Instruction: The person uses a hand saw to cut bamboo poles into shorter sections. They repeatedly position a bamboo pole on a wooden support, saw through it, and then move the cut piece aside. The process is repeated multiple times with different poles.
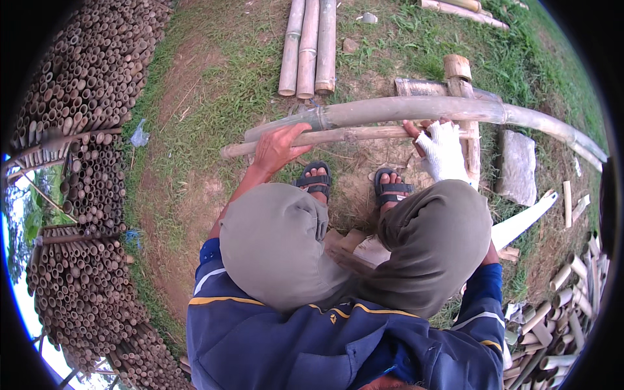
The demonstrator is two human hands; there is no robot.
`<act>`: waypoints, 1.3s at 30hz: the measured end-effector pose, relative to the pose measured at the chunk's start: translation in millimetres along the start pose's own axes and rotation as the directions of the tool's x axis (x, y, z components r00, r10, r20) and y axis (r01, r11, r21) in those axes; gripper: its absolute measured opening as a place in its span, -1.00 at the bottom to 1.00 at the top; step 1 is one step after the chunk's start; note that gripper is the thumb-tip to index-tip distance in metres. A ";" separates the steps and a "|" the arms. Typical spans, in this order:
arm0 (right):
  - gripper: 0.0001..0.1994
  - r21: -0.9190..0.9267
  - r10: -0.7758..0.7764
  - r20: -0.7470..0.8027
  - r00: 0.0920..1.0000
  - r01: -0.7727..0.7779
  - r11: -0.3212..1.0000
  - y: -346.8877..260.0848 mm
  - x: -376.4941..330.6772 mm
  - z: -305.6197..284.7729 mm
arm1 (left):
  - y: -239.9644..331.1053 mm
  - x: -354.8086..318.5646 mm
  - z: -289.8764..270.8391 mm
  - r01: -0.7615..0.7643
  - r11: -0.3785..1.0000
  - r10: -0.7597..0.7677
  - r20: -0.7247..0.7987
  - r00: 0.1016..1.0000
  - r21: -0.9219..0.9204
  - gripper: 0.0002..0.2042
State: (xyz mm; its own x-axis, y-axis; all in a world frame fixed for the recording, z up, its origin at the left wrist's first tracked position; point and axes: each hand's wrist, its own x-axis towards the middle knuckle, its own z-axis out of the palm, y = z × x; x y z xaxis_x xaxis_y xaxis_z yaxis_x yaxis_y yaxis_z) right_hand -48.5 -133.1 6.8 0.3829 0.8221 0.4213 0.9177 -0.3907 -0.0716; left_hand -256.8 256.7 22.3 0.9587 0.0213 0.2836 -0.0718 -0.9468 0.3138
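A thin bamboo pole [357,134] lies crosswise in front of my knees. My bare left hand [279,148] is closed round it near its left end, with the thumb on the near side. Farther right, my right hand [443,148], in a white fingerless glove, grips the same pole; part of its fingers is hidden behind it. Just beyond runs a thicker bamboo pole [416,112], nearly parallel, stretching out to the far right. It passes a short wooden post [463,88] beside my right hand.
Three bamboo poles [307,49] lie on the ground ahead. A stone block [517,168] sits right of the post, near a long white tapered piece [526,216]. Stacked bamboo [84,260] rises on the left; bamboo offcuts [552,325] are heaped at lower right.
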 end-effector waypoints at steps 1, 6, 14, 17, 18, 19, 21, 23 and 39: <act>-0.23 0.021 -0.014 0.011 1.000 0.013 1.000 1.8 12.4 -3.1 | -8.6 0.9 1.3 -0.026 1.000 0.026 -0.030 0.999 0.014 -0.55; -0.30 0.148 -0.077 0.044 0.996 0.069 0.987 20.9 48.1 -0.2 | -25.7 11.1 16.2 -0.035 0.998 0.040 -0.090 0.995 0.052 -0.54; -0.40 0.156 -0.148 -0.097 0.984 0.162 0.974 30.7 68.7 18.7 | -27.3 16.4 23.0 0.046 0.999 -0.044 -0.052 0.998 0.028 -0.53; -0.55 0.015 -0.099 -0.103 0.990 0.101 0.995 36.6 64.4 29.8 | -20.3 24.2 24.5 -0.077 0.988 0.093 -0.114 0.989 0.135 -0.51; -0.60 0.025 -0.079 -0.156 0.985 0.084 0.996 40.8 61.9 29.2 | -17.8 28.7 26.6 -0.068 0.993 0.075 -0.073 0.994 0.094 -0.50; -0.67 0.052 -0.064 -0.191 0.979 0.076 0.996 43.0 63.3 35.6 | -17.9 26.1 23.1 -0.039 0.996 0.042 -0.033 0.999 0.076 -0.48; -0.65 0.081 -0.026 -0.155 0.988 0.039 0.996 57.0 47.0 25.6 | -12.9 42.6 32.5 -0.128 0.985 0.128 0.008 0.992 0.113 -0.48; -0.66 0.074 -0.018 -0.172 0.985 0.031 0.997 59.8 42.2 21.3 | -1.6 53.7 39.4 -0.172 0.983 0.169 0.048 0.985 0.063 -0.43; -0.54 0.032 0.071 -0.133 0.989 -0.068 0.997 49.6 23.2 19.1 | 87.2 171.0 104.9 -0.070 0.997 0.059 0.396 0.916 0.013 -0.01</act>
State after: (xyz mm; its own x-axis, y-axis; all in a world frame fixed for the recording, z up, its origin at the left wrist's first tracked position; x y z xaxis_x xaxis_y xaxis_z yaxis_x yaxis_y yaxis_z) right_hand 8.0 -125.6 -4.2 0.4298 0.7297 0.5318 0.8927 -0.4319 -0.1289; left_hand -70.2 144.1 3.1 0.9833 -0.1632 -0.0802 -0.1347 -0.9502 0.2811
